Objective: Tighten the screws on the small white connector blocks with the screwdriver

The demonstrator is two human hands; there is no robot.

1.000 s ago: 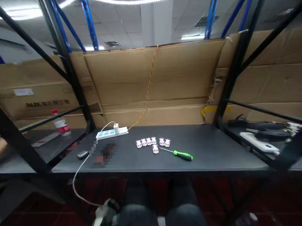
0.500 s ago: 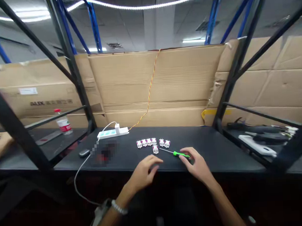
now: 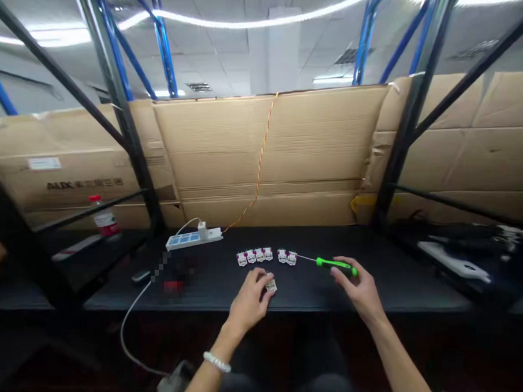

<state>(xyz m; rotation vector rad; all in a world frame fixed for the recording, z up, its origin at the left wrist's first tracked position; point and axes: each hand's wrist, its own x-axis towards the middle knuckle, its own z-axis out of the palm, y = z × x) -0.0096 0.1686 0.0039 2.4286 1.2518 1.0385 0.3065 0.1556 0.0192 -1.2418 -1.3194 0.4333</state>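
Note:
My left hand (image 3: 248,299) is closed at the table's near side, thumb and fingers around a small white block (image 3: 271,283). A thin-shafted screwdriver with a green handle (image 3: 336,265) is in my right hand (image 3: 363,294), held by the handle between thumb and fingers. Its shaft points left, with the tip close to a small white-and-purple block (image 3: 292,258). Another such block (image 3: 282,256) sits just left of that one. Further left, several more form a short row, ending with a block (image 3: 242,258).
A white power strip (image 3: 189,239) with a plug in it lies at the back left of the black table (image 3: 230,284). Its cable runs over the near edge. A bottle (image 3: 105,220) stands beyond the left post. Cardboard (image 3: 216,157) walls the back.
My left hand has closed on the block that lay in front of the row. My right hand has taken up the screwdriver and moved right with it.

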